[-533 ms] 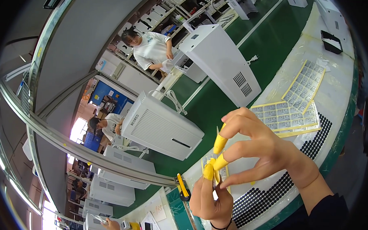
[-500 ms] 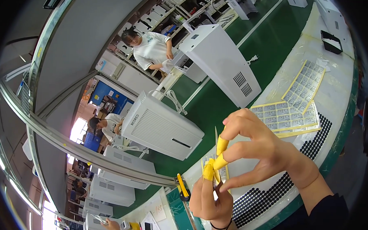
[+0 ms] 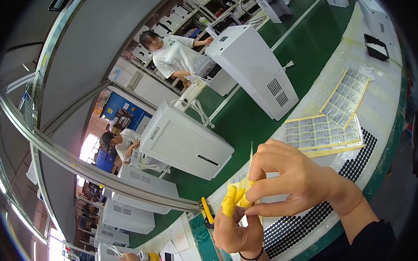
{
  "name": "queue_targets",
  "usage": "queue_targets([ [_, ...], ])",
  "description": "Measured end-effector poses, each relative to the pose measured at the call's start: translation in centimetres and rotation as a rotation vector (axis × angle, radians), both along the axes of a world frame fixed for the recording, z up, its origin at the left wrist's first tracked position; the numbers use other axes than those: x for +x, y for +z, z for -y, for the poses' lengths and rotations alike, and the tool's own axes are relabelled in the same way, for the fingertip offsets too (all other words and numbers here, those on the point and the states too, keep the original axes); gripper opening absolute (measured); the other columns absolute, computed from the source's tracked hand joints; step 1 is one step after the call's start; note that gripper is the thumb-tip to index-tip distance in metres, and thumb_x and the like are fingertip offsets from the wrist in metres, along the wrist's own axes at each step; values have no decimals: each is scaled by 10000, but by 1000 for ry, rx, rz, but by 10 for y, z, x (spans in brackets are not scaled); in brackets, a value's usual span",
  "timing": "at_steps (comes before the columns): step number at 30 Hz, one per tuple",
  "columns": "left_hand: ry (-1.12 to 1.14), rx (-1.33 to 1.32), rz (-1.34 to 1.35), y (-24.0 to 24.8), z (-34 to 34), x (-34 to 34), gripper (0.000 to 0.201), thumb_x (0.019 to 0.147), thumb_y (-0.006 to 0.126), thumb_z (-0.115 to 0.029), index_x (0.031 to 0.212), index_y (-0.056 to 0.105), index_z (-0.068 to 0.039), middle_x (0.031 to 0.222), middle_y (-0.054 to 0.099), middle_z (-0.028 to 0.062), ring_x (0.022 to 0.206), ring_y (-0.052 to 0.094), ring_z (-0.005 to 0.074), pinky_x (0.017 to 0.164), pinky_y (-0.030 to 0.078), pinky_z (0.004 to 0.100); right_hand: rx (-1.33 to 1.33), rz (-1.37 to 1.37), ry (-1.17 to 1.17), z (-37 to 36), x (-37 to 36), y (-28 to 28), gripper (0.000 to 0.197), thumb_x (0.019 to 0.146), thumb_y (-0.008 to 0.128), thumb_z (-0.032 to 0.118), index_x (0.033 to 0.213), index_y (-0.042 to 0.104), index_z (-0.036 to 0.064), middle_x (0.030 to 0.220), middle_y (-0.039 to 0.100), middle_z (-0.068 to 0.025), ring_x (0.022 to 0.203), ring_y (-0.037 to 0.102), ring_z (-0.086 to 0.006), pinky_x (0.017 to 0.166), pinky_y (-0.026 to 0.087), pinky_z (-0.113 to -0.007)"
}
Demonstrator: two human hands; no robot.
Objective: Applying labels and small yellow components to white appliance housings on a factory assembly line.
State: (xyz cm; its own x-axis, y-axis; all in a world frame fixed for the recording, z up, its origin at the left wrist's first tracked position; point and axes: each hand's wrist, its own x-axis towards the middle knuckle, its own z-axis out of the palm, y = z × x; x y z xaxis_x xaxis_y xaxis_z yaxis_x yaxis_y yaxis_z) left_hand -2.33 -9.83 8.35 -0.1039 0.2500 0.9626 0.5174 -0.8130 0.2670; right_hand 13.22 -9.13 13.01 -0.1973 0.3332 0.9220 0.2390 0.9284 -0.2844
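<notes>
My left hand point(image 3: 237, 232) is raised over the near end of the table, its yellow-covered fingertips bunched together. From the right, my right hand point(image 3: 292, 181) reaches in, with curled fingers and yellow-covered tips meeting those of the left. Out of the right hand's fingers a thin, pointed, pale strip point(image 3: 251, 155) sticks upward; its kind is unclear. What lies between the fingertips of both hands is mostly hidden. Behind the hands, part of a yellow-edged label sheet point(image 3: 237, 179) shows. Rows of small black round pads point(image 3: 302, 228) lie under my right wrist.
Label sheets point(image 3: 317, 133) and a black tray point(image 3: 376, 48) lie along the table on the right. A yellow-and-black cutter point(image 3: 208, 212) sits left of my hands. White appliances point(image 3: 185, 143) stand on the green conveyor point(image 3: 198, 187). A co-worker point(image 3: 172, 55) handles one across the line.
My right hand's fingers have curled in and dropped closer to the left fingertips. The pale strip shifted slightly right. The co-worker across has stretched an arm toward the tall appliance.
</notes>
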Motion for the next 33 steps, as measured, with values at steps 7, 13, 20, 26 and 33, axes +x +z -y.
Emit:
queue_targets([
  [7,-171,-93,141,4,12,0,458,772,749,-102,1142,555,84,917,662,203,752,687,250,593,576,297,-109,-112,198,-3,6,-1,190,672,811,130,769,652,93,789,488,-21,716,470,-183,615,356,-297],
  [13,46,-129,-219,8,18,-7,513,933,557,-165,1304,375,140,987,629,236,833,670,263,840,518,375,-138,-112,228,-2,5,0,184,671,807,111,774,657,91,782,488,-18,708,461,-178,609,353,-289],
  [20,42,24,-141,10,9,-1,319,871,629,-136,1085,597,98,849,687,205,703,697,301,603,556,324,-119,-102,245,-3,6,-1,185,666,806,107,774,656,95,774,497,-10,698,459,-178,603,352,-287],
  [26,135,17,-248,13,18,-5,241,807,589,16,1034,631,83,847,683,238,697,695,337,623,560,349,-133,-112,264,-6,1,-3,176,677,799,96,777,655,90,756,505,-9,694,457,-176,591,353,-283],
  [33,172,103,-237,11,13,-4,203,857,565,37,1035,625,113,787,680,209,631,669,261,567,504,289,-125,-82,253,-7,0,-1,185,698,791,97,808,642,95,770,531,-13,699,483,-190,615,370,-307],
])
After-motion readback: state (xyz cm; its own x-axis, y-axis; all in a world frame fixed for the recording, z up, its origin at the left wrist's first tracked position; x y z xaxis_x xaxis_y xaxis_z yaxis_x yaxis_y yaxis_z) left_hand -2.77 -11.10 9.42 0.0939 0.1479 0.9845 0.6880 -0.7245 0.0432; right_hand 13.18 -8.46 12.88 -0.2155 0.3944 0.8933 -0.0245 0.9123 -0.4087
